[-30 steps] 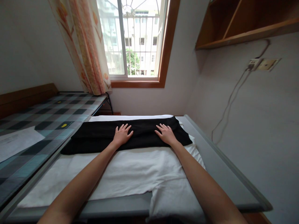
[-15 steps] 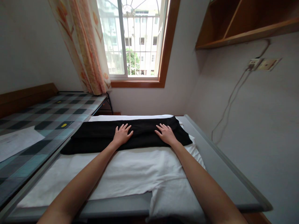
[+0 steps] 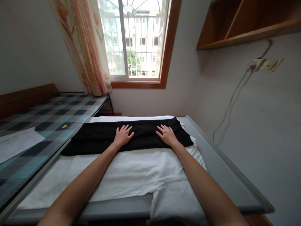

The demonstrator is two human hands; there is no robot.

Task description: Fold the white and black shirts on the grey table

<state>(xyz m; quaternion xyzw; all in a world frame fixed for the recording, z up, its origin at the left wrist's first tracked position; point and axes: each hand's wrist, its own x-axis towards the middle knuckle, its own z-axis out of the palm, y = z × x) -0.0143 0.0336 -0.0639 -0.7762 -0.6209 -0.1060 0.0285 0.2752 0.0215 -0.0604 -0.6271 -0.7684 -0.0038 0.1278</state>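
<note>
A folded black garment [image 3: 143, 138] lies across a white T-shirt [image 3: 131, 172] that is spread out on a grey table [image 3: 225, 175]. My left hand [image 3: 122, 136] rests palm down on the black cloth, left of its middle, with the fingers spread. Farther right, my right hand [image 3: 166, 135] lies flat on the same cloth, its fingers apart too. Neither hand grasps anything. One sleeve of the T-shirt hangs over the near table edge beside my right forearm. The black garment covers part of the shirt, so its kind cannot be made out.
On the left stands a bed with a checked mattress [image 3: 44, 119], a sheet of paper [image 3: 18, 142] lying on it. A curtain [image 3: 87, 47] hangs by the barred window [image 3: 141, 47]. The right wall carries a wooden shelf [image 3: 249, 29] and a socket [image 3: 256, 65] with a dangling cord.
</note>
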